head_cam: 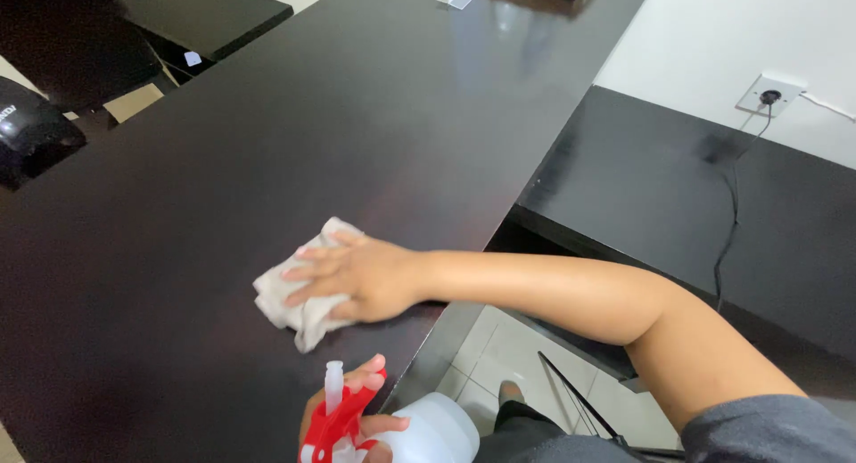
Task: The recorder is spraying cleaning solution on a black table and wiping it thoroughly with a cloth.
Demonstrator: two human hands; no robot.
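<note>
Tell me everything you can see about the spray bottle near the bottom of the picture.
The spray bottle has a white, plastic-looking body, a red trigger head and a pale nozzle pointing up. It is tilted, its body toward the right, at the near edge of the dark table. The left hand grips its neck, fingers over the red head. The frame cuts off its lower part.

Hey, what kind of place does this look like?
Probably an office or reception area: a long dark counter, a lower dark desk beside it with a wall socket and cable, and a tiled floor. The right hand presses a cloth on the counter.
</note>
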